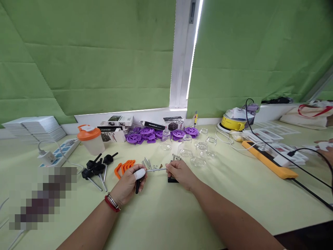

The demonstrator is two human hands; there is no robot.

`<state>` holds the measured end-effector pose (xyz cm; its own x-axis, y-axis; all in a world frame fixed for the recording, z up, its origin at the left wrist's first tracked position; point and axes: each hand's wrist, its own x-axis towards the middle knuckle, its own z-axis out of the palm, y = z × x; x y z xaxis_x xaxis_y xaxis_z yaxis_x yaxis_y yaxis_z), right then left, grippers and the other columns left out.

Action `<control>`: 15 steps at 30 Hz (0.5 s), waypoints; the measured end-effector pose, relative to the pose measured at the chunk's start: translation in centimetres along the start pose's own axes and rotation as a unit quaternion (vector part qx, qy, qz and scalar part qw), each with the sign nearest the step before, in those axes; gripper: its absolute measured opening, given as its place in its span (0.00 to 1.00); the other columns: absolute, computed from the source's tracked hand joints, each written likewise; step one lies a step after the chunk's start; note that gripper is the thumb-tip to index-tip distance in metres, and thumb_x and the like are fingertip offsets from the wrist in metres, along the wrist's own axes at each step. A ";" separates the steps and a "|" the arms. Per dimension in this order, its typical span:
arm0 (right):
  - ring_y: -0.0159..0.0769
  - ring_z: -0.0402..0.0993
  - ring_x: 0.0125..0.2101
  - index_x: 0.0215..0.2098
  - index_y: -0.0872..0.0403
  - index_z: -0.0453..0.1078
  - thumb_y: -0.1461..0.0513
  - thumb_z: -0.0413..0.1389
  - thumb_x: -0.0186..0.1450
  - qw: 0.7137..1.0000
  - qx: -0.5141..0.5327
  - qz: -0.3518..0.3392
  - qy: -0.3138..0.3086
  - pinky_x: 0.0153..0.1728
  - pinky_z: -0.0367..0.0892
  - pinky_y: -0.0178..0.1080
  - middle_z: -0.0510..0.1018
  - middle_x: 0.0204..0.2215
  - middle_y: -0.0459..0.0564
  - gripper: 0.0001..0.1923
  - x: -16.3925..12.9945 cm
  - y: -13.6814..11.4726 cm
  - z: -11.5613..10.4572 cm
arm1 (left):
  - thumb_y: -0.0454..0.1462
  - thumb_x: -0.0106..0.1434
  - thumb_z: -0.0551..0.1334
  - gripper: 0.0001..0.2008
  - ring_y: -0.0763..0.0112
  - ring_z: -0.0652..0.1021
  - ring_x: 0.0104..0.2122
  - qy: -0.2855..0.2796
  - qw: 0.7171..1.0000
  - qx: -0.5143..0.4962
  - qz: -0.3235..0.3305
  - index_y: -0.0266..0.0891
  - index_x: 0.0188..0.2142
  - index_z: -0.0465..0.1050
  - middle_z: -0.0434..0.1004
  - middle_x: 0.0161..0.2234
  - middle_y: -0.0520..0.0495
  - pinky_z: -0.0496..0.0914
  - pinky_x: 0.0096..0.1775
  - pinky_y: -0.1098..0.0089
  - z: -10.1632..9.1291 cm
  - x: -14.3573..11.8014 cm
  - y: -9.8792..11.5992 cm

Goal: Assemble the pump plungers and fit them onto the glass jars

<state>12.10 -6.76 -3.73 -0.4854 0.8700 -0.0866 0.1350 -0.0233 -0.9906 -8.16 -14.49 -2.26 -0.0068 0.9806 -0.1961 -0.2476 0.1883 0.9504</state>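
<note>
while your left hand (129,183) is gripping the black-handled tool (137,186) and right hand (179,173) fingers are pinching its metal rod (156,169), a slip is risking scattering loose screws (155,167) across the bench (166,215).

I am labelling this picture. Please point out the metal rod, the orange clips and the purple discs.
metal rod (156,169), head view, bare middle of shaft.
orange clips (125,167), head view, middle of pile.
purple discs (147,133), head view, centre of heap.

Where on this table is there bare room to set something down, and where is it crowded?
Bare: the near table between the forearms, and the stretch between the right hand and the orange power strip. Crowded: behind the hands, among the glass jars, purple wheels and black-handled tools.
</note>
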 end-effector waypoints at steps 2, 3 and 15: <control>0.28 0.57 0.19 0.22 0.54 0.67 0.49 0.54 0.59 1.000 -0.008 -0.008 0.008 0.24 0.53 0.36 0.70 0.19 0.45 0.18 0.0 -0.1 0.0 | 0.41 0.54 0.65 0.12 0.80 0.66 0.17 -0.003 1.000 -0.002 -0.001 0.39 0.34 0.67 0.67 0.23 0.55 0.59 0.15 0.78 -0.2 0.1 0.0; 0.28 0.56 0.19 0.22 0.53 0.67 0.49 0.55 0.59 1.000 -0.010 -0.015 0.014 0.23 0.52 0.35 0.70 0.19 0.45 0.17 -0.1 -0.1 0.0 | 0.41 0.54 0.65 0.12 0.80 0.66 0.17 -0.005 1.000 -0.003 -0.001 0.39 0.35 0.67 0.67 0.23 0.55 0.60 0.15 0.78 -0.2 0.1 -0.1; 0.27 0.51 0.17 0.19 0.53 0.63 0.47 0.53 0.59 0.998 -0.049 -0.044 0.020 0.20 0.49 0.35 0.64 0.16 0.43 0.21 0.1 0.1 -0.1 | 0.40 0.54 0.65 0.10 0.79 0.67 0.17 0.002 1.000 -0.010 -0.014 0.40 0.34 0.68 0.68 0.23 0.55 0.59 0.15 0.77 -0.2 0.2 -0.5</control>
<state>12.17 -6.64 -3.83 -0.4652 0.8852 0.0070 0.1770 0.1007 -0.9791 -8.18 -14.40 -2.80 -0.0038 0.9746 -0.2241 -0.2668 0.2150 0.9395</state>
